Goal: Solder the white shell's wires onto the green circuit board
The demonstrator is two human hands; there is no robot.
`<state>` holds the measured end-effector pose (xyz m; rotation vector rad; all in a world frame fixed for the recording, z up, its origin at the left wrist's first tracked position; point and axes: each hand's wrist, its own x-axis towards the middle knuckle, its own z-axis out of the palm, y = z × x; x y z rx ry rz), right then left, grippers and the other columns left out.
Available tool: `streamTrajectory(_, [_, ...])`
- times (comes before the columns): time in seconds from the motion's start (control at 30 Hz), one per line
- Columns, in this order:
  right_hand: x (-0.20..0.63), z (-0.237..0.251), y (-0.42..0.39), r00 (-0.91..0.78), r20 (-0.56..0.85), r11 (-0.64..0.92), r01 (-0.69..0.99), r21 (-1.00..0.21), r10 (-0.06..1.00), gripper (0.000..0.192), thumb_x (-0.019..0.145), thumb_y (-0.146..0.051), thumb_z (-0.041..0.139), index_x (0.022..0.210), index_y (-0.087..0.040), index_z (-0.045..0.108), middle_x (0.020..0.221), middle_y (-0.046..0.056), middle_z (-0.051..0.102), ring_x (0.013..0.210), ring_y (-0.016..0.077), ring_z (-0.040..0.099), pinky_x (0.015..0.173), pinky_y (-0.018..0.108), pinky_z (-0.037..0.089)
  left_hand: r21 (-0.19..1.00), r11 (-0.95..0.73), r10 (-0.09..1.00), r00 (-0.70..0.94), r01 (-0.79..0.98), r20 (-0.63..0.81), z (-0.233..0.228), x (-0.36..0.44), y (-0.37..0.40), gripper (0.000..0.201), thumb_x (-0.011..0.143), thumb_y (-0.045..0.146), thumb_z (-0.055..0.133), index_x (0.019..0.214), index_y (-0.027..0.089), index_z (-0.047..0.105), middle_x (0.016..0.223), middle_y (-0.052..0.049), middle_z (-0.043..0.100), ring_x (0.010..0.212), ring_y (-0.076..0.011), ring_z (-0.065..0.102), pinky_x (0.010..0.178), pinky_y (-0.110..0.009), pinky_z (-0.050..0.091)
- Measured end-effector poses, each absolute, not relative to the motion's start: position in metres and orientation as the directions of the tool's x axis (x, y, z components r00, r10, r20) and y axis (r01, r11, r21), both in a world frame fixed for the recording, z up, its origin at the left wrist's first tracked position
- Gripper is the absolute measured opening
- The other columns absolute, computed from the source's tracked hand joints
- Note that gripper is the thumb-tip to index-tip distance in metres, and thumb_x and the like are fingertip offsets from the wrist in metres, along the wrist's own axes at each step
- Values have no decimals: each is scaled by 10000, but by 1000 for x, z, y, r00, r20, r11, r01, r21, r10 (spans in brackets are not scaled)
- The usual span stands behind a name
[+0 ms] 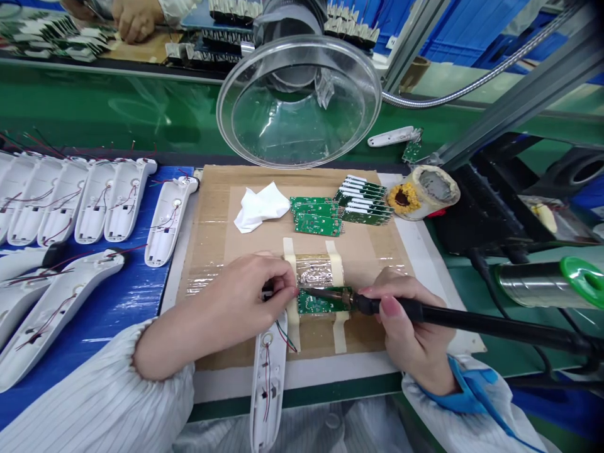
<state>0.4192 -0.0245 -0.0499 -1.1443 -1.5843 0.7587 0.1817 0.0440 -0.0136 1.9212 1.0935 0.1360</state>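
A: Head view, lower centre of the frame. What do the two hands hold?

B: The right hand (409, 327), lower right of centre, has its fingers closed around the black handle of a soldering iron (425, 313), whose tip points left onto a small green circuit board (322, 303). The board lies between two tape strips (336, 277) on a cardboard mat (212, 214). The left hand (255, 290), left of centre, has thumb and fingertips pinched together at the board's left edge; what they pinch is likely a thin wire, though it is too small to tell.

A: And directly below the board?

B: A white plastic housing (265, 384) lies lengthwise toward the bottom edge, with red and dark wires running up toward the board.

A: The middle of the frame?

B: A crumpled white cloth (259, 207), then a stack of green boards (316, 216) and a second fanned stack (365, 200) to its right. Further right lies a tape roll (425, 192).

A: Left side?

B: A row of white housings (70, 201) with red wires lies on a blue mat (127, 296).

A: Upper part?

B: A clear round hood (299, 100) hangs over the mat's far edge. At upper left, another person's hand (136, 19) rests near more boards. At the right edge, a solder spool (547, 283) with a green flange.
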Motion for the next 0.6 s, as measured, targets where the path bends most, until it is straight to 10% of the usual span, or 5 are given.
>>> streamTrajectory(0.37, [424, -37, -24, 157, 465, 405, 305, -862, 871, 153, 951, -278, 517, 990, -214, 650, 775, 6, 636, 499, 95, 509, 467, 278, 414, 731, -232, 735, 608, 642, -300, -16, 187, 45, 131, 846, 215, 531, 728, 193, 583, 678, 40, 541, 634, -110, 474, 595, -260, 348])
streamTrajectory(0.6, [414, -40, -35, -311, 209, 355, 555, -752, 927, 440, 899, -130, 597, 1295, -299, 510, 1229, -34, 636, 1099, 106, 627, 993, 224, 522, 712, -343, 823, 561, 612, -86, 3, 163, 26, 178, 955, 205, 468, 998, 228, 639, 919, 6, 616, 850, -125, 567, 770, -268, 438])
